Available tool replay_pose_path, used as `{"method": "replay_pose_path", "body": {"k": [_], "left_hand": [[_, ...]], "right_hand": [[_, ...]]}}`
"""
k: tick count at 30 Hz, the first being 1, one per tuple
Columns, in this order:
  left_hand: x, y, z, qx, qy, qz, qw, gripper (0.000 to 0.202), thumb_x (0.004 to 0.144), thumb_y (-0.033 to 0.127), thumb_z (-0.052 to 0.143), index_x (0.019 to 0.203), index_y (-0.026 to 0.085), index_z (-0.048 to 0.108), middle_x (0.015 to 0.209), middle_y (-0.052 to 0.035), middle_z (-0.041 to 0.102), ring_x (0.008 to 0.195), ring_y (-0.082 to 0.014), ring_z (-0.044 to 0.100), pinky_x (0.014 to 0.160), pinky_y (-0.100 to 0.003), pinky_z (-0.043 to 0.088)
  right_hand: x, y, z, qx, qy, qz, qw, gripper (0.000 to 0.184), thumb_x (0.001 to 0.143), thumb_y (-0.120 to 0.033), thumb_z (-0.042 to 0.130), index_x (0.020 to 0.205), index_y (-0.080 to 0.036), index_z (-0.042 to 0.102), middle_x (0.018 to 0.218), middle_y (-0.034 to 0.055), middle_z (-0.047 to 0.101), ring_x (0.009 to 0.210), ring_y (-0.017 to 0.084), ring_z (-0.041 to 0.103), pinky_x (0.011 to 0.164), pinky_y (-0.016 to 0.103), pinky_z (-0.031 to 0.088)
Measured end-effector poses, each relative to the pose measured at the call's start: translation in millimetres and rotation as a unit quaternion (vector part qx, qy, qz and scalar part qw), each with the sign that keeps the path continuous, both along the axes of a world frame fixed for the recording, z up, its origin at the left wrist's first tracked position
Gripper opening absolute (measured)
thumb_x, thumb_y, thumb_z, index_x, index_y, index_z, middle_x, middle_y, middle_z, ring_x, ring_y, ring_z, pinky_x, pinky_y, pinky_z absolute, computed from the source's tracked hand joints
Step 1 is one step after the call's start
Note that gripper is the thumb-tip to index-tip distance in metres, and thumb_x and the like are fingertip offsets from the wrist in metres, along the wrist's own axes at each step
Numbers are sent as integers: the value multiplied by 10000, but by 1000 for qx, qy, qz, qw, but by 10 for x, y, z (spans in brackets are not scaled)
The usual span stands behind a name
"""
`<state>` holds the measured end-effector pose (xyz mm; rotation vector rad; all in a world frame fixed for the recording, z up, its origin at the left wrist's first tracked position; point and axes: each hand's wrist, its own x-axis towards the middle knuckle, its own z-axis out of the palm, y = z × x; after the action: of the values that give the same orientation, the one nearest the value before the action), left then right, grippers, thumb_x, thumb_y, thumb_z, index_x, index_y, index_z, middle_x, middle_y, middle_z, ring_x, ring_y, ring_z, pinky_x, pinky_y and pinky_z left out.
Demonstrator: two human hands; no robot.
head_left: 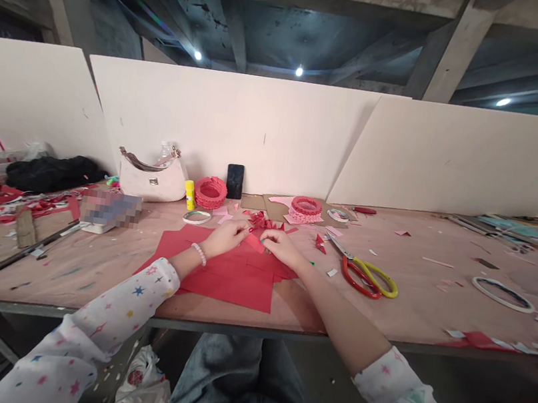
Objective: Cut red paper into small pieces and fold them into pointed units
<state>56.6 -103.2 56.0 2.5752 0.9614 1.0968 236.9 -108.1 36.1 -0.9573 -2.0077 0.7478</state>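
Observation:
My left hand and my right hand meet over a small piece of red paper, fingers pinched on its edges from either side. They rest above a spread of red paper sheets on the wooden table. A bead bracelet sits on my left wrist. Just beyond the hands lies a heap of small folded red pieces. Red and yellow scissors lie to the right of my right hand, untouched.
At the back stand a white handbag, a yellow glue stick, a dark phone and two red paper rings. Tape rolls, paper scraps and a long rod lie around. White boards wall the table's far side.

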Motion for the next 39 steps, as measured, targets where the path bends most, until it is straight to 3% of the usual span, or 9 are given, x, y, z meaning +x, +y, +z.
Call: {"method": "replay_pose_path", "body": {"k": [7, 11, 15, 19, 23, 26, 30, 33, 39], "left_hand": [[-130, 120, 21, -11, -48, 56, 997, 282, 816, 262, 337, 554, 163, 369, 490, 36, 438, 499, -96, 417, 516, -208, 304], [-164, 165, 1, -21, -51, 71, 996, 306, 818, 296, 340, 542, 165, 358, 459, 38, 429, 487, -98, 416, 510, -209, 303], [-70, 75, -37, -51, -17, 18, 998, 325, 816, 286, 344, 517, 158, 358, 452, 40, 431, 478, -87, 415, 505, -200, 307], [12, -41, -57, -110, 1, -42, 993, 264, 812, 288, 350, 596, 155, 422, 504, 39, 470, 487, -84, 450, 492, -190, 326], [22, -75, -61, -123, 11, -47, 991, 239, 792, 294, 388, 609, 151, 445, 527, 33, 489, 493, -85, 463, 481, -190, 330], [17, -47, -67, -143, -11, -44, 989, 251, 790, 292, 388, 587, 150, 431, 497, 38, 472, 473, -81, 451, 476, -188, 334], [8, 52, -97, -212, -63, -39, 974, 249, 783, 299, 392, 598, 140, 447, 476, 46, 452, 432, -68, 437, 457, -181, 340], [-2, 130, -125, -283, -95, -41, 953, 196, 767, 294, 414, 746, 129, 518, 492, 53, 457, 417, -63, 433, 451, -180, 345], [-9, 117, -96, -390, -154, -17, 908, 197, 741, 291, 458, 802, 124, 543, 495, 58, 419, 413, -45, 399, 425, -158, 308]], "right_hand": [[91, 37, 31, 9, -20, -67, 997, 124, 647, -184, 397, 539, -155, 452, 564, -29, 435, 565, 97, 399, 530, 214, 281], [86, 45, 33, 21, 14, -97, 995, 118, 666, -180, 389, 613, -159, 492, 621, -20, 461, 591, 104, 424, 549, 220, 307], [13, -4, 25, 41, 26, -38, 998, 134, 706, -226, 430, 775, -166, 529, 780, 12, 535, 733, 130, 483, 651, 241, 357], [-33, -22, -8, 56, -5, 20, 998, 147, 742, -249, 424, 776, -159, 535, 775, 20, 554, 718, 133, 489, 661, 256, 369], [-32, -15, -14, 58, -17, 29, 998, 150, 746, -241, 417, 688, -154, 524, 705, 9, 536, 673, 128, 480, 640, 255, 371], [-27, -27, 3, 8, 9, 25, 1000, 151, 743, -234, 404, 697, -155, 525, 654, 0, 528, 614, 118, 484, 598, 244, 375], [-17, -52, 38, -33, 64, 14, 997, 219, 700, -150, 392, 870, -171, 528, 625, -23, 533, 575, 104, 488, 590, 235, 373], [-6, -61, 56, -44, 93, 39, 994, 286, 648, -89, 370, 867, -176, 533, 670, -17, 555, 609, 98, 495, 616, 232, 373], [-19, -75, 67, -77, 120, 59, 988, 286, 667, -127, 422, 919, -167, 549, 778, 25, 590, 683, 116, 522, 613, 234, 378]]}}
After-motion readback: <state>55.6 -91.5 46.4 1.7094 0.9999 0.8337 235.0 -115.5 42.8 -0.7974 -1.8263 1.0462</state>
